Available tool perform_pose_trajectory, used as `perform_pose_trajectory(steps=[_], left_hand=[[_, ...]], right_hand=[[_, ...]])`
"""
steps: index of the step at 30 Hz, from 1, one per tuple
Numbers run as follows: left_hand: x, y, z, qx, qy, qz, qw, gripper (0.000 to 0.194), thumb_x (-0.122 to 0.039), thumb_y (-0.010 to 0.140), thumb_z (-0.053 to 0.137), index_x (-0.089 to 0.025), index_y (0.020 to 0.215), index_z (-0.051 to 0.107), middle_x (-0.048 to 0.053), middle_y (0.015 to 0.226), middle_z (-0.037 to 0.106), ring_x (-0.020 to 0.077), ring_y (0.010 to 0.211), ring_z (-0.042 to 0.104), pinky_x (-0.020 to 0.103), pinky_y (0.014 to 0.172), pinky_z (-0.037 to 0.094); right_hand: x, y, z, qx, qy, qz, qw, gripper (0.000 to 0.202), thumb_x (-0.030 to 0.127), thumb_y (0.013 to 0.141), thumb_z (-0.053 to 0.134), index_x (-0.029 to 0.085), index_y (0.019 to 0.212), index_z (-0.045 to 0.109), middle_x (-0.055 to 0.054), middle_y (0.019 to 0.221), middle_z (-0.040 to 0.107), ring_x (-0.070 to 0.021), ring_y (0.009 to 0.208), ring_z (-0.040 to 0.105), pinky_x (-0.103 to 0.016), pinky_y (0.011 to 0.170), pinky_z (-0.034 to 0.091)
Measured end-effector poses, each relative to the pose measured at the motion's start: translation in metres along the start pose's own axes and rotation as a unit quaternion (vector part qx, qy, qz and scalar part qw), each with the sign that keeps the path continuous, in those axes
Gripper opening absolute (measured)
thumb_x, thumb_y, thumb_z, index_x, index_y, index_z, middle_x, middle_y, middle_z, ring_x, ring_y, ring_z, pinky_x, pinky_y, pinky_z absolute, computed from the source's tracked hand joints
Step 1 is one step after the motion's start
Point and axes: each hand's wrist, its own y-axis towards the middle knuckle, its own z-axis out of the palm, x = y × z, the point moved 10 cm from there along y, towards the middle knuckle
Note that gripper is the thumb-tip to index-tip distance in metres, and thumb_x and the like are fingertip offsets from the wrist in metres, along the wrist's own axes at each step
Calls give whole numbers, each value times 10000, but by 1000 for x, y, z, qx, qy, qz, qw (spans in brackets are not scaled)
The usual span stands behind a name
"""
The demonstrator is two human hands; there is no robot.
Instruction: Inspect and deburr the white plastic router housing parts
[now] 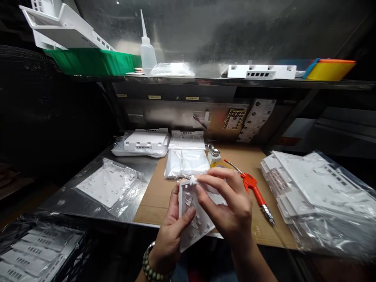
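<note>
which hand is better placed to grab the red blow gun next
Right, most likely: the right hand is nearer the red blow gun, while the left hand, farther away, grips the white panel.

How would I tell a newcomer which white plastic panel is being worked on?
Find the brown cardboard on the metal bench and look at its front edge. The left hand grips the panel; the right hand is at its top edge. It alone is hand-held; neighbouring panels lie on the bench.
</note>
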Motion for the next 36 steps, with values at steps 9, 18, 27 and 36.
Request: perform_pose_trajectory(steps=[9, 18, 27, 36], left_hand=[[4, 6, 0, -6, -7, -13, 1000, 934, -176, 913, 741, -441, 1626, 199, 38, 1495, 622, 292, 1378, 572, 438, 1205, 438], [-54, 1, -28, -4, -75, 44, 996, 835, -108, 1018, 484, -417, 1647, 30, 92, 1556, 550, 322, 1349, 585, 556, 1221, 382], [-57, -6, 0, 201, -101, -12, 974, 644, -423, 1066, 412, -293, 1656, 188, 119, 1608, 476, 362, 1471, 439, 569, 1260, 270], [-50, -6, -31, 217, -116, -65, 967, 659, -557, 1056, 302, -235, 1631, 301, 128, 1610, 465, 357, 1517, 361, 574, 1276, 182]], right_hand=[[-15, 4, -7, -11, -33, -3, 999, 197, 191, 926, 725, 266, 1106, 753, -57, 1067, 663, -225, 1019, 630, -410, 908, 533], [-255, -44, -16, 32, -162, 304, 938, 386, 545, 808, 691, 198, 919, 818, -130, 1051, 693, -322, 1050, 595, -522, 945, 490], [-272, -75, 3, 101, -220, 293, 925, 495, 569, 856, 592, 229, 1163, 779, -136, 1297, 658, -343, 1254, 516, -527, 1076, 427], [-303, -170, -100, 127, -374, 390, 832, 701, 538, 878, 413, 51, 1300, 687, -288, 1269, 643, -452, 1180, 595, -585, 992, 477]])
